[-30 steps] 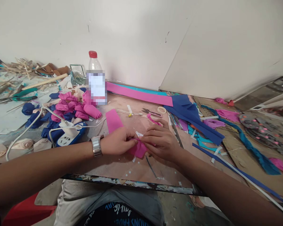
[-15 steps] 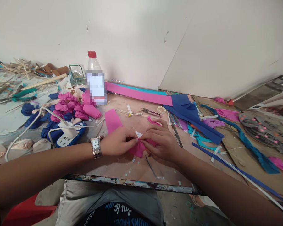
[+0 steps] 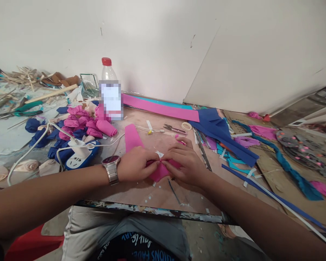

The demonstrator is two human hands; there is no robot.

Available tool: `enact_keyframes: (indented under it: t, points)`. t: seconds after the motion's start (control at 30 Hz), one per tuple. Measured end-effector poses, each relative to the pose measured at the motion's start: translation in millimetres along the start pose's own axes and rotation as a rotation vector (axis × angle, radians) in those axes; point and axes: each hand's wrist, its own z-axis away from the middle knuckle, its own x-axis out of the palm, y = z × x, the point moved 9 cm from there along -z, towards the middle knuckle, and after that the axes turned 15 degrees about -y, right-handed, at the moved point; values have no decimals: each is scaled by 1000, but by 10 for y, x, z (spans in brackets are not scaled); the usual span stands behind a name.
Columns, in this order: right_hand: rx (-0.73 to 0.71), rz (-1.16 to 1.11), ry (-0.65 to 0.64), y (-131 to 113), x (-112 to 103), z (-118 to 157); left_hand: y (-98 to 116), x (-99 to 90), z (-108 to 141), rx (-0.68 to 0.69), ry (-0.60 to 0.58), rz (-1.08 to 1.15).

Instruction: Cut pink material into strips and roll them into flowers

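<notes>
A bright pink paper strip (image 3: pixel 133 137) runs under my left hand (image 3: pixel 137 163), which pinches it between thumb and fingers. My right hand (image 3: pixel 186 163) pinches the same strip, its fingertips nearly meeting the left ones. Between the hands the strip is gathered, and a pink fold (image 3: pixel 159 174) hangs below the thumbs. A crumpled pink end shows past the right fingers. Behind the fingertips lies a small white scrap (image 3: pixel 159 154). The hands hide most of the gathered part.
Pink and blue rolled paper pieces (image 3: pixel 77 121) are heaped at left beside a power strip (image 3: pixel 78 156) with a white cable. Behind stand a phone (image 3: pixel 111 101) and a bottle (image 3: pixel 108 72). Thread snips (image 3: pixel 175 129), a tape ring (image 3: pixel 186 126) and blue paper (image 3: pixel 225 139) lie beyond my right hand.
My left wrist has turned, so the watch face now shows. The pink strip's far end has shifted slightly right, and its lower fold has changed shape. Both hands keep their pinch.
</notes>
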Motion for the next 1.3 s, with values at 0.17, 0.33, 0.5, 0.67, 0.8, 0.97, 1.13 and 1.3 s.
enact_keyframes:
  t: [0.17,0.33,0.5,0.67,0.8,0.97,1.13,1.3]
  points:
    - [16,-12,2,10,1,0,16,19,9,-3,8,-171]
    - [49,-24,-16,64,22,0,39,3,23,33,37,-227]
    - [28,-24,-34,43,47,-5,44,2,30,59,49,-184]
    - [8,-26,-6,23,16,-8,19,-8,22,31,42,-115]
    - [7,-1,31,34,-23,-1,5,-26,9,9,25,-1]
    - [1,-20,24,27,-20,7,-7,-32,-10,33,15,135]
    - [-35,-7,66,-9,-54,15,-76,23,-31,18,-25,270]
    - [-84,30,87,-45,-82,20,-146,103,-61,-10,-87,449]
